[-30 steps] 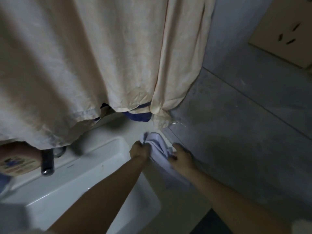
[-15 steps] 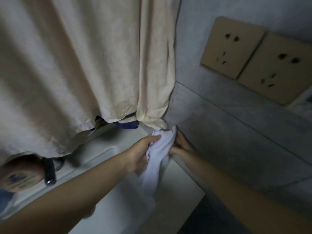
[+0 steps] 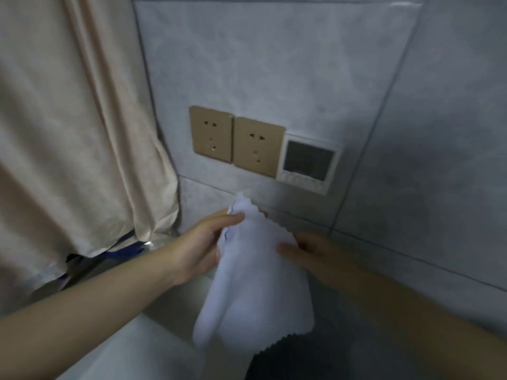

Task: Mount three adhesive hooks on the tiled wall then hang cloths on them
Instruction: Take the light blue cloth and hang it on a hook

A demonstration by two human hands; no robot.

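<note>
A pale lilac cloth [image 3: 255,275] with a scalloped edge hangs between both hands, in front of the grey tiled wall [image 3: 274,64]. My left hand [image 3: 203,245] pinches its upper left edge with thumb and fingers. My right hand [image 3: 310,250] holds the right side, thumb on the front and fingers behind the cloth. The cloth's lower end droops toward the sink counter. No adhesive hook shows anywhere on the wall.
Two gold wall sockets [image 3: 236,141] and a white control panel [image 3: 307,163] sit on the wall just above the hands. A beige curtain [image 3: 71,133] hangs at the left. A white sink counter [image 3: 153,344] lies below, with a dark pleated thing [image 3: 296,360] at the bottom.
The view has tilted up from the sink to the wall. Both hands have lifted the cloth off the counter corner and spread it open between them.
</note>
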